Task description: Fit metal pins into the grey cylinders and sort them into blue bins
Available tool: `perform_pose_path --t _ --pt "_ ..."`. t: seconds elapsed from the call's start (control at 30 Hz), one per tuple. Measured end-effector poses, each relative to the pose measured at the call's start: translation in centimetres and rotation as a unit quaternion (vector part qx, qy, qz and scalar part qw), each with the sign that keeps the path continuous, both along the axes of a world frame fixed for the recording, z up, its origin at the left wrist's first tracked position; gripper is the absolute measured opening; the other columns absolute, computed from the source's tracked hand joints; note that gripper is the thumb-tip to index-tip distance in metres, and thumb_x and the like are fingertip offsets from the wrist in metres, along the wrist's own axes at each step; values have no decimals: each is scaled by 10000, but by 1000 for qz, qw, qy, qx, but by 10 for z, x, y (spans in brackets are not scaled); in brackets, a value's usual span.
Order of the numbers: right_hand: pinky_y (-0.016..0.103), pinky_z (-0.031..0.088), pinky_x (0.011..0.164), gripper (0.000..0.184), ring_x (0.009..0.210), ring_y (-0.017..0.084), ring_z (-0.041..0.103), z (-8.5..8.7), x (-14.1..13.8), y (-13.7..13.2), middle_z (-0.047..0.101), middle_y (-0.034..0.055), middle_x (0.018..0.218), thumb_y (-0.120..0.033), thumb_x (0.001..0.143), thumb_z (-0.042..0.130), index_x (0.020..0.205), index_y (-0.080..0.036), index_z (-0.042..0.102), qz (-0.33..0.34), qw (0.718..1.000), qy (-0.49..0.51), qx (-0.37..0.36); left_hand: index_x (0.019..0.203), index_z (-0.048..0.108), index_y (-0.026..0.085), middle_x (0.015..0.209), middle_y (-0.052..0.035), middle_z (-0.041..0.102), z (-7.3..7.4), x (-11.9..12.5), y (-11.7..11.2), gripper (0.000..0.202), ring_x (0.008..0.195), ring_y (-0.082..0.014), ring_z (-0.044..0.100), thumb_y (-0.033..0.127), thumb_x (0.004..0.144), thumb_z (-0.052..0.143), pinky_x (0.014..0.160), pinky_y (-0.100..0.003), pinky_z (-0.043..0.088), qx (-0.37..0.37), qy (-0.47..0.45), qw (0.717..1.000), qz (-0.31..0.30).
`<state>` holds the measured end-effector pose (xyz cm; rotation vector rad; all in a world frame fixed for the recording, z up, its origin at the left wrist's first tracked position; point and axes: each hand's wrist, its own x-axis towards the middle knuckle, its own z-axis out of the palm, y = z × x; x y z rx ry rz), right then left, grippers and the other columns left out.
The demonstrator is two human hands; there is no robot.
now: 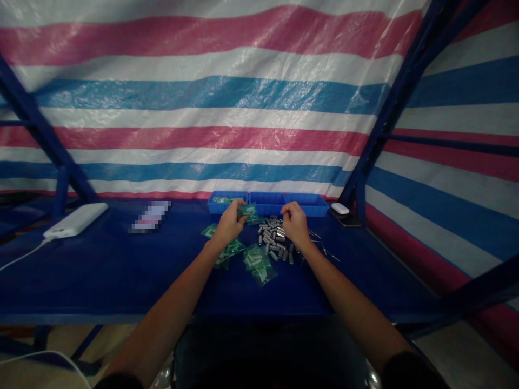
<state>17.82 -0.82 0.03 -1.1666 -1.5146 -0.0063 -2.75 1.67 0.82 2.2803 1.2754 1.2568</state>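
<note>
My left hand [230,221] is closed on a small green plastic bag [247,210], held just in front of the blue trays [267,203]. My right hand [295,222] hovers with curled fingers over a pile of small grey metal cylinders [272,239]; what it pinches, if anything, is too small to see. Several more green bags [259,263] lie on the blue table [121,265] between my forearms.
A white power bank [77,219] with a cable lies at the left. A blurred flat item [151,215] sits further in. A white case on a dark phone [343,213] rests at the right. Striped tarpaulin and blue frame bars enclose the table.
</note>
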Motion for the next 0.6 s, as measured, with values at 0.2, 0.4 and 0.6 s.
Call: perform_pose_path --t 0.2,0.4,0.6 --pt "247 346 505 220 536 134 479 3 -32 -11 505 -30 604 -396 712 533 804 -205 472 174 921 284 -202 757 526 171 954 -49 463 4 11 -13 197 900 -155 497 8 706 426 839 -302 416 124 -17 991 -39" --pt "212 327 455 343 500 95 487 12 -37 -16 567 -23 651 -347 575 668 846 -166 562 280 838 382 -272 761 610 174 1128 -74 401 7 17 -22 204 992 -172 462 62 761 439 910 -349 392 132 7 989 -66" --pt "242 367 538 231 545 113 464 8 -24 -12 508 -45 611 -252 680 554 899 -181 534 115 969 184 -120 808 674 184 868 -59 599 8 16 -14 210 867 -199 532 342 755 546 836 -351 406 -87 -25 992 -83"
